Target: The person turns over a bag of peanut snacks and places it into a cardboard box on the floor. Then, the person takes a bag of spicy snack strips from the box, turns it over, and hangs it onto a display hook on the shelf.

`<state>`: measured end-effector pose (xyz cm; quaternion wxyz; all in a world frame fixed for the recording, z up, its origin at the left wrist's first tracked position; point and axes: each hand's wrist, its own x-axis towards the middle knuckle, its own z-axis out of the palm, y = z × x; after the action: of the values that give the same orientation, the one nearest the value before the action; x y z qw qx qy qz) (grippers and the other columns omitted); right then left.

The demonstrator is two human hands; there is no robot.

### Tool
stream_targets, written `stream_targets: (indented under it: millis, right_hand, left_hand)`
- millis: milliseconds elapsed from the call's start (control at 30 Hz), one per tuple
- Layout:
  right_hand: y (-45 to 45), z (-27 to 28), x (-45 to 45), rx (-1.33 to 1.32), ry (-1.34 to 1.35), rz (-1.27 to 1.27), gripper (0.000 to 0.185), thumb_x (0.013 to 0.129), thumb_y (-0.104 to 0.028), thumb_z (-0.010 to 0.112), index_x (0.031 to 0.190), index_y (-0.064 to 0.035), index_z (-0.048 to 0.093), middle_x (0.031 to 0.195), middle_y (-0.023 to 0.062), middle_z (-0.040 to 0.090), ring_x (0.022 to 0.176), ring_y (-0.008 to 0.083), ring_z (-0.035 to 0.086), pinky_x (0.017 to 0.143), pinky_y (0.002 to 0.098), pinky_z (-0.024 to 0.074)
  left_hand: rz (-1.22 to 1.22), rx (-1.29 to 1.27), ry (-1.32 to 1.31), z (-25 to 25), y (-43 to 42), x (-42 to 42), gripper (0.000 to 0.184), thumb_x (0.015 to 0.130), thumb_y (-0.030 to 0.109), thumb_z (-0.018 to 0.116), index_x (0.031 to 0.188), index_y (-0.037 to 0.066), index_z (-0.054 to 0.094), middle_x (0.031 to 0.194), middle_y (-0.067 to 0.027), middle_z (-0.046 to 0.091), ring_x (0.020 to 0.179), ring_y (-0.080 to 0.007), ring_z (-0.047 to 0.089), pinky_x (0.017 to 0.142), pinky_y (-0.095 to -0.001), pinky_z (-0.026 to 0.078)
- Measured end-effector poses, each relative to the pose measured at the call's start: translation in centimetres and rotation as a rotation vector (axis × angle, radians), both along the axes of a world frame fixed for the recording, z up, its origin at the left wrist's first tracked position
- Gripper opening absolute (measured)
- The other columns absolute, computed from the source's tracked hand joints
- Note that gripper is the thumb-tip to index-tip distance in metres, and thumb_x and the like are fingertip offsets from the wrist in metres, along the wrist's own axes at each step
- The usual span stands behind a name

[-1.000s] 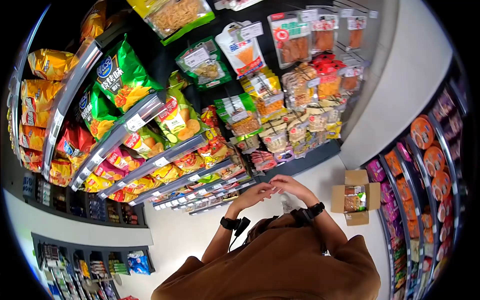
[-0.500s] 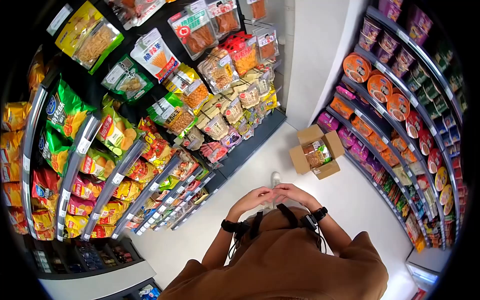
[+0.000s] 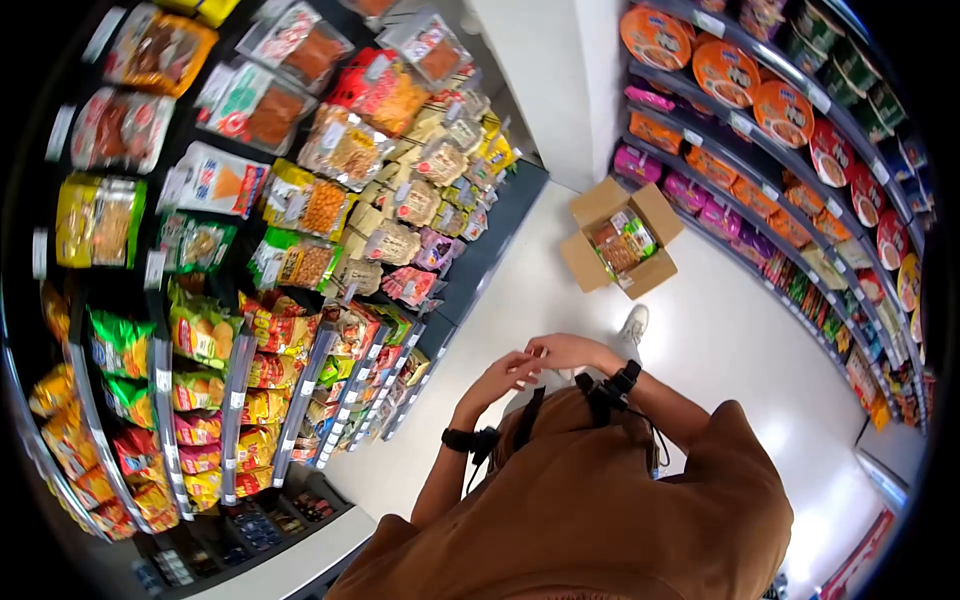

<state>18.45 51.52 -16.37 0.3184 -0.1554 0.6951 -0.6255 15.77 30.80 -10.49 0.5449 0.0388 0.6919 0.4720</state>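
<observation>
My left hand (image 3: 502, 382) and my right hand (image 3: 562, 352) meet in front of my waist. The fingers of both are loosely stretched, their tips touching or overlapping, and I see nothing held. On the floor ahead of them, out of reach, stands an open cardboard box (image 3: 585, 264) with its flaps folded out. Packaged snacks (image 3: 622, 245) lie inside it, some in green and clear wrapping. One white shoe (image 3: 636, 322) shows on the floor between my right hand and the box.
Along the left runs a shelf unit with chip bags (image 3: 205, 330) and hanging snack packets (image 3: 310, 195). Curved-looking shelves at the right hold instant noodle bowls (image 3: 727, 72) and purple packs (image 3: 680, 190). A white pillar (image 3: 560, 80) rises behind the box. Pale floor (image 3: 480, 300) lies between the shelves.
The view has shifted, and the box now appears higher and slightly left. A shoe has come forward at the right. My hands stay together, the fingers a little more spread.
</observation>
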Motion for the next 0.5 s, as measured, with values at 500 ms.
stream_targets:
  millis: [500]
  right_hand:
    - [28.6,-9.6,1.2,0.695,-0.136,-0.393,0.034,0.087,-0.042,0.055,0.093,-0.0094,0.065,0.088,0.015,0.068,0.084,0.0337,0.065,0.071,0.0417,0.0498]
  left_hand:
    - [-0.416,0.193,0.387,-19.2,33.1,-5.2,0.03,0.09,0.027,0.058,0.103,0.0,0.061,0.091,-0.0187,0.067,0.081,-0.0287,0.066,0.07,-0.0375,0.05]
